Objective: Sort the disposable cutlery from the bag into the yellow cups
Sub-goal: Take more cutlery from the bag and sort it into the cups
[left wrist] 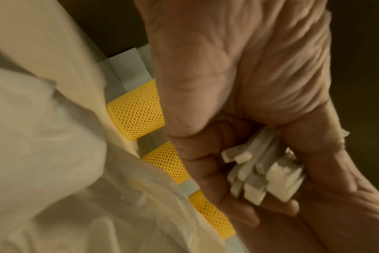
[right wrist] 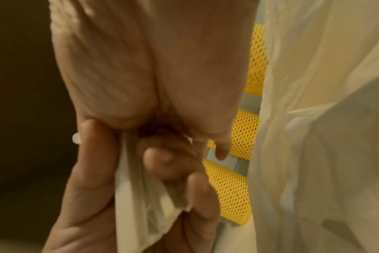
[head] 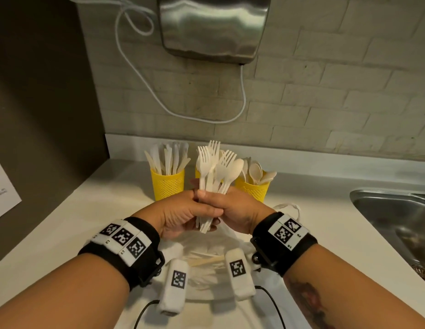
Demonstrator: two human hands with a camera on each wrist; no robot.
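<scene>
A bundle of white disposable forks with one spoon (head: 213, 167) stands upright over the counter, gripped by both hands at the handles. My left hand (head: 183, 212) wraps them from the left and my right hand (head: 232, 207) from the right. The handle ends (left wrist: 262, 171) poke out below my left fingers, and the handles (right wrist: 136, 179) run through my right palm. Behind stand three yellow mesh cups: the left cup (head: 167, 186) holds knives, the right cup (head: 253, 188) holds spoons, and the middle cup (head: 197, 173) is mostly hidden by the bundle. The white plastic bag (head: 206, 269) lies open under my wrists with some cutlery inside.
A steel sink (head: 396, 217) is sunk into the white counter (head: 88, 210) at the right. A metal dispenser (head: 211, 27) with a white cable hangs on the brick wall. A dark panel with a paper sheet (head: 2, 191) closes the left side.
</scene>
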